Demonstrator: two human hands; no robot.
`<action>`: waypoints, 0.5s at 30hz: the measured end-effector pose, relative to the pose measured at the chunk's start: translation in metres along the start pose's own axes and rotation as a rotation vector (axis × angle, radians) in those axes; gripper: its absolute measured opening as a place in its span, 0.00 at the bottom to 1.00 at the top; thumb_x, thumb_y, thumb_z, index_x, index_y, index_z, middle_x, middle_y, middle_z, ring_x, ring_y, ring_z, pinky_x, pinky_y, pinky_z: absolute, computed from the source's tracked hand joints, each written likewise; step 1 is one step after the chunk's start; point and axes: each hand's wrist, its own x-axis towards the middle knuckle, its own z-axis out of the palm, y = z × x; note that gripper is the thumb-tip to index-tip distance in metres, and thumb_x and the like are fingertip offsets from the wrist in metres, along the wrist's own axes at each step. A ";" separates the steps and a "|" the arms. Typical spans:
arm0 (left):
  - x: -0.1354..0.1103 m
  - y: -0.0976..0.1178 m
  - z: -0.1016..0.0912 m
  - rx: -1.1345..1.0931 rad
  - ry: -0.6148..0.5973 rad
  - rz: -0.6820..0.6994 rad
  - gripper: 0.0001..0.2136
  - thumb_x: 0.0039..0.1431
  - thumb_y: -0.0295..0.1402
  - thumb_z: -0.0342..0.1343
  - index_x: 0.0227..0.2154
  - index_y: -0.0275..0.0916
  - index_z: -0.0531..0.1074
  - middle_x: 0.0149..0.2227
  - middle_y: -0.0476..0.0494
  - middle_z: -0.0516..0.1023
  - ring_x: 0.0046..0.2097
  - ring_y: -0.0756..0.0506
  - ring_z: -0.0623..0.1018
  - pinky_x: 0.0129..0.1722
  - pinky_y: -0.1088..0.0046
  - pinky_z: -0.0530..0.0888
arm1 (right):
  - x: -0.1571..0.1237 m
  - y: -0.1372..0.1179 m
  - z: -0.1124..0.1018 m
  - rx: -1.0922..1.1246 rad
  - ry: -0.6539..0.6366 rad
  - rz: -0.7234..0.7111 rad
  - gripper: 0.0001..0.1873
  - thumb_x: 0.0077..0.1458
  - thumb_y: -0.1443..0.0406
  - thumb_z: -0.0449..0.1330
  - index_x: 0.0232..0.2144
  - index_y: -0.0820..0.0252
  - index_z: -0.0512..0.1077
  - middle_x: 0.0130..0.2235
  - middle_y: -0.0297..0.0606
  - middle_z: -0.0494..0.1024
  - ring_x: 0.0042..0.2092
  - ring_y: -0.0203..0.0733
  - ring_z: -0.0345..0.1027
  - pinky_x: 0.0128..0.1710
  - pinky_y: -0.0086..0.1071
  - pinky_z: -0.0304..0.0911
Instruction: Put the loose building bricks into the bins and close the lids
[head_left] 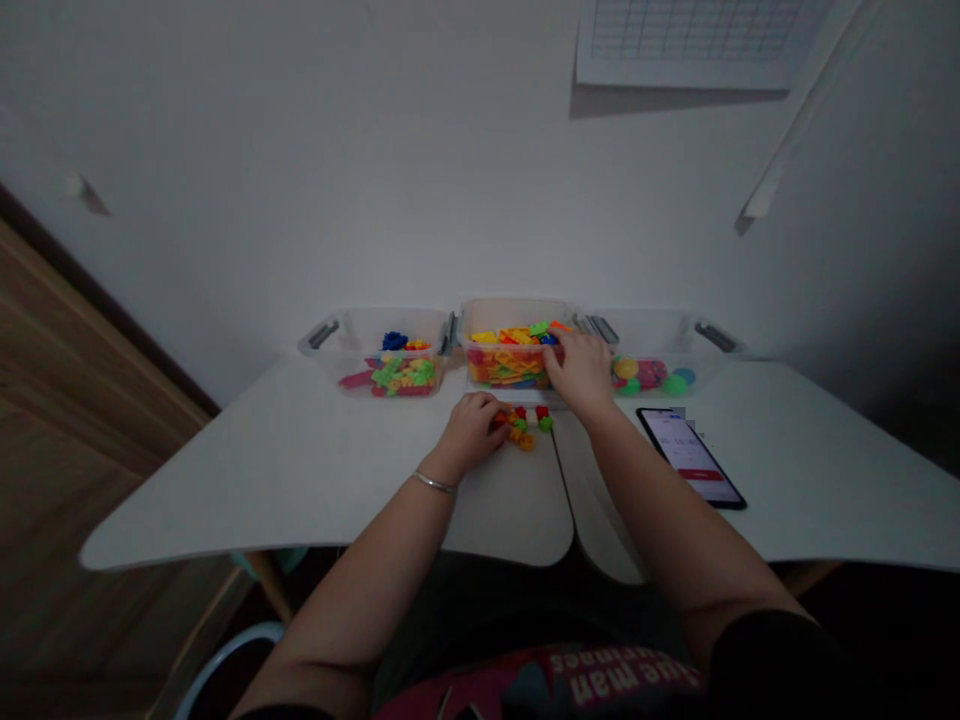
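Note:
My left hand [472,432] rests low on the white table, its fingers curled in around a small cluster of toy building pieces [520,437]. These are orange, red and green, and the fingers partly hide them. A red and green piece [544,418] lies just right of the cluster. My right hand [582,368] reaches over the front right of the middle clear plastic box [517,308], fingers stretched out and slightly apart near the colourful plastic pieces [517,336] inside. I see nothing held in it, though its fingertips are partly hidden.
A clear box [352,325] with blue, green and red pieces stands on the left, another [652,330] with coloured balls on the right. A phone [691,458] with a lit screen lies right of my right forearm. A seam [564,480] divides the tabletops; a wall rises behind.

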 end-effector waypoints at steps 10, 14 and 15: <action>0.001 0.000 0.001 -0.009 -0.026 -0.009 0.08 0.56 0.32 0.57 0.38 0.37 0.74 0.42 0.39 0.74 0.46 0.41 0.71 0.50 0.61 0.69 | -0.003 -0.001 0.003 -0.092 -0.086 -0.111 0.23 0.57 0.61 0.53 0.53 0.65 0.70 0.52 0.51 0.74 0.55 0.56 0.62 0.61 0.53 0.41; 0.000 0.001 -0.002 -0.040 0.001 -0.024 0.10 0.56 0.33 0.57 0.41 0.38 0.73 0.42 0.40 0.74 0.47 0.41 0.71 0.51 0.60 0.69 | -0.002 0.005 0.004 0.034 -0.054 -0.132 0.24 0.55 0.61 0.54 0.53 0.66 0.69 0.57 0.52 0.71 0.58 0.55 0.61 0.62 0.54 0.42; 0.000 0.001 -0.002 -0.045 0.010 -0.028 0.10 0.56 0.33 0.57 0.41 0.38 0.73 0.42 0.40 0.74 0.48 0.41 0.71 0.51 0.60 0.69 | -0.003 0.006 0.004 0.081 -0.023 -0.138 0.25 0.55 0.61 0.55 0.54 0.65 0.68 0.58 0.51 0.70 0.59 0.55 0.60 0.62 0.54 0.44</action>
